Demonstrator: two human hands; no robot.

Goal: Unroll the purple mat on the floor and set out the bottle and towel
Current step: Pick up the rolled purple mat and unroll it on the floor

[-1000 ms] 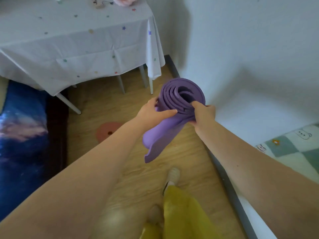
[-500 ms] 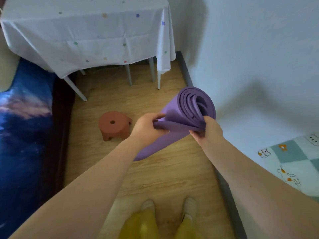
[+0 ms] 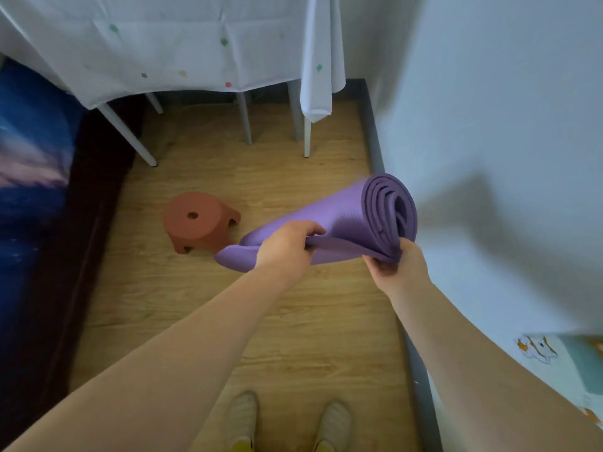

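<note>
Since the earlier frame the mat (image 3: 329,230) has swung from upright to nearly level, loose edge hanging. Left hand (image 3: 287,247) and right hand (image 3: 396,267) grip it at 12 o'clock above the floor (image 3: 313,321), still rolled; next it likely needs lowering and rolling out, clear of the stool (image 3: 199,221) at 10 o'clock.

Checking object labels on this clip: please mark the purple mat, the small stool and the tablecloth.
purple mat (image 3: 346,210), head view, on the outer rolled surface.
reddish-brown stool (image 3: 195,223), head view, on its round top beside the centre hole.
white tablecloth (image 3: 182,44), head view, on the hanging front drape.
</note>
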